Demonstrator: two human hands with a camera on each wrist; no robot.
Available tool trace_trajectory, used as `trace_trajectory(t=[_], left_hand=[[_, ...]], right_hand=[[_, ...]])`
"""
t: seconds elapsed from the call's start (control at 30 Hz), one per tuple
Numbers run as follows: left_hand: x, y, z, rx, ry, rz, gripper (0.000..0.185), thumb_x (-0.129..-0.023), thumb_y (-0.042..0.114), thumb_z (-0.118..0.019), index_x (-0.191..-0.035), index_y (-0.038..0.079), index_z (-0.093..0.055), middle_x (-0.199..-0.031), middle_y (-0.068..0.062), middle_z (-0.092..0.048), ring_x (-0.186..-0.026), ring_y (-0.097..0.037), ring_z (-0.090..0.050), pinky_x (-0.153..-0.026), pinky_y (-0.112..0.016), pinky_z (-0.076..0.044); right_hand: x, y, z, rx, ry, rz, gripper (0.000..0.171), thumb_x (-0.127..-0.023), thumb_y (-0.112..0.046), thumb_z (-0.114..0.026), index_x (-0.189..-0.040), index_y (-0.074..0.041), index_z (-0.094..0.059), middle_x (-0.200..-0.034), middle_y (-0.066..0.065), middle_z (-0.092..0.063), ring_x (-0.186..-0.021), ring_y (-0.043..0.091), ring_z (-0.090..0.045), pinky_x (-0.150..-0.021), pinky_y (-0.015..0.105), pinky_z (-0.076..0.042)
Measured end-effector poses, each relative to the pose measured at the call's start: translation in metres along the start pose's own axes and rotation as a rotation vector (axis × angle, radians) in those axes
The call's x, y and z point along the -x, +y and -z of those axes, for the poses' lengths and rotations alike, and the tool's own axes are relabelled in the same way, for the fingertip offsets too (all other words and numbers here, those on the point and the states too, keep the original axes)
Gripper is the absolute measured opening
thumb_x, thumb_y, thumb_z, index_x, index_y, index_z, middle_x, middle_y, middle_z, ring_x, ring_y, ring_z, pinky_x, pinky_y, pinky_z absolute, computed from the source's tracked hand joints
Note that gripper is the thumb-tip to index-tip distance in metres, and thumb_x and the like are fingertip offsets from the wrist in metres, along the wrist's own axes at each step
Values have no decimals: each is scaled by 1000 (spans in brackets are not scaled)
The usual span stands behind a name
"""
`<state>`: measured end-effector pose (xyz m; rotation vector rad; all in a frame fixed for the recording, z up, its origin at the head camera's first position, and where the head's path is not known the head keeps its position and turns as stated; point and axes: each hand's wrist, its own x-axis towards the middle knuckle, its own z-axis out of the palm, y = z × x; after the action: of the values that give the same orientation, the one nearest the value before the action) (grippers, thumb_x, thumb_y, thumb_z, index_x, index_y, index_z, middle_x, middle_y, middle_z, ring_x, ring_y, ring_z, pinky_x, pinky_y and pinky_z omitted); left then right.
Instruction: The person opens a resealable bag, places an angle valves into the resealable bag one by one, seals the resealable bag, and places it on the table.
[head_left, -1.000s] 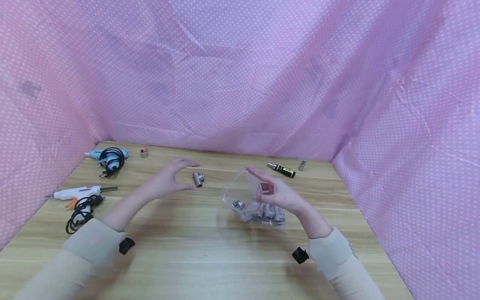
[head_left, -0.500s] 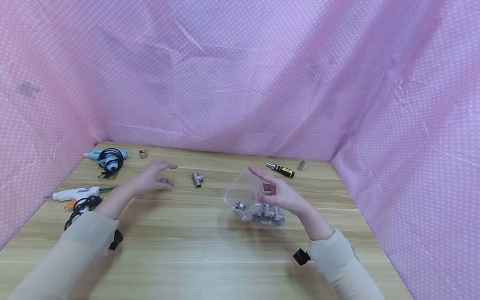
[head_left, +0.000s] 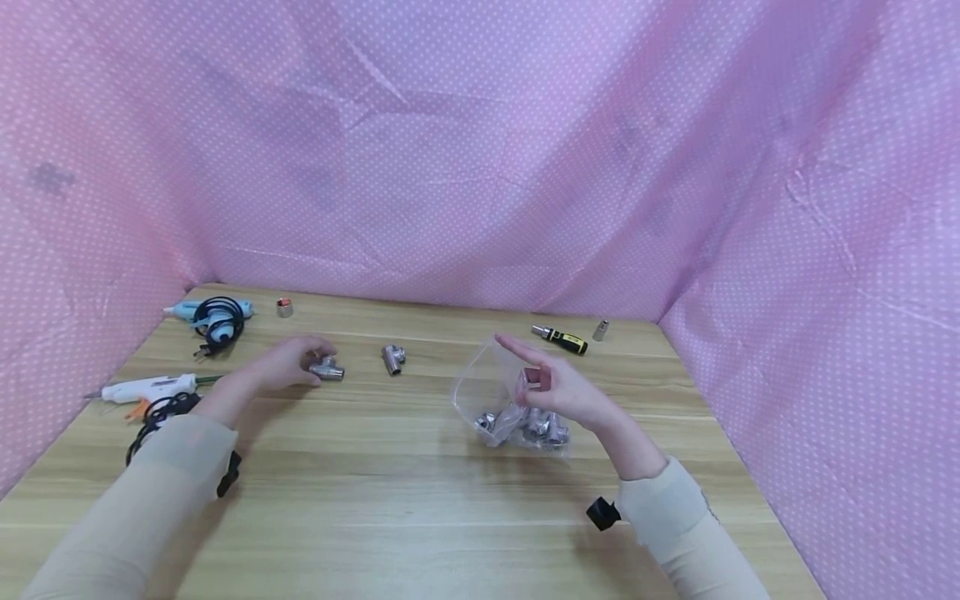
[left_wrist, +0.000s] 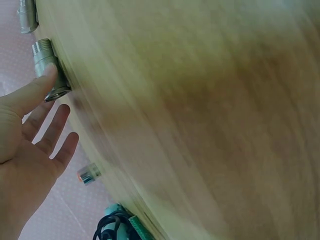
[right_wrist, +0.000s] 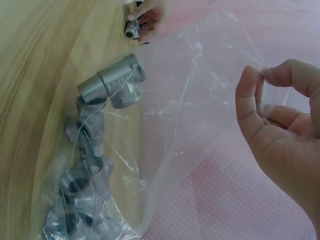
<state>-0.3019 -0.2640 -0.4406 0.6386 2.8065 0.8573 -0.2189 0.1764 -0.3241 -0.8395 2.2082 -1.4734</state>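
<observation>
I have the left hand (head_left: 292,362) lowered now, pinching a second fitting (head_left: 330,370), apparently against the table (head_left: 390,479); right hand (head_left: 564,390) pinches the bag (right_wrist: 185,110).

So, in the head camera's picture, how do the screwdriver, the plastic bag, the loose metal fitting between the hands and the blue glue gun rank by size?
Largest to smallest:
1. Plastic bag
2. Blue glue gun
3. Screwdriver
4. Loose metal fitting
</observation>
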Motion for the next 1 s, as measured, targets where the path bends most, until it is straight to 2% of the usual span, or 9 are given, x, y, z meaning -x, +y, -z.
trace_trajectory(t=[0.23, 0.43, 0.57, 0.73, 0.87, 1.0], left_hand=[[1, -1, 0, 17, -9, 41, 38, -81, 1, -70, -117, 2, -59, -108, -12, -62, -101, -31, -57, -88, -49, -49], [0, 0, 0, 35, -9, 28, 37, -82, 2, -70, -117, 3, -60, -109, -13, -62, -101, -32, -60, -84, -44, -53], [-1, 4, 0, 54, -1, 47, 41, -83, 5, -70, -122, 5, -59, -111, -12, -62, -101, -29, -60, -84, -42, -54], [-2, 14, 2, 92, 33, 59, 42, -84, 9, -70, -124, 8, -58, -109, -9, -63, -97, -24, -59, -80, -38, -53], [-2, 25, 4, 112, 69, 24, 44, -84, 13, -71, -125, 8, -58, -104, -9, -64, -93, -23, -60, -78, -39, -53], [-4, 35, 5, 137, 117, -4, 45, -82, 16, -73, -124, 7, -58, -104, -9, -66, -92, -22, -63, -81, -40, -54]], right_hand=[[-1, -1, -1, 24, 0, -5, 80, -81, 12, -58, -150, -11, -23, -157, 9, -17, -71, 9, -53, -58, 18, -48], [-2, -1, -1, 34, 1, -5, 80, -81, 11, -58, -150, -11, -23, -157, 6, -19, -71, 9, -52, -57, 18, -47], [-3, 0, -1, 27, -4, -4, 80, -81, 11, -58, -150, -10, -23, -157, 7, -18, -72, 9, -53, -60, 20, -49], [-3, 1, -1, 9, -10, -1, 80, -82, 12, -58, -150, -8, -22, -157, 9, -17, -72, 9, -53, -61, 20, -49], [-3, 2, -1, 7, -8, -1, 80, -81, 13, -58, -150, -7, -22, -157, 10, -17, -72, 9, -53, -60, 18, -48], [-6, 13, 2, 20, -4, 0, 82, -81, 14, -58, -150, -11, -23, -156, 7, -18, -71, 10, -53, -59, 20, -49]])
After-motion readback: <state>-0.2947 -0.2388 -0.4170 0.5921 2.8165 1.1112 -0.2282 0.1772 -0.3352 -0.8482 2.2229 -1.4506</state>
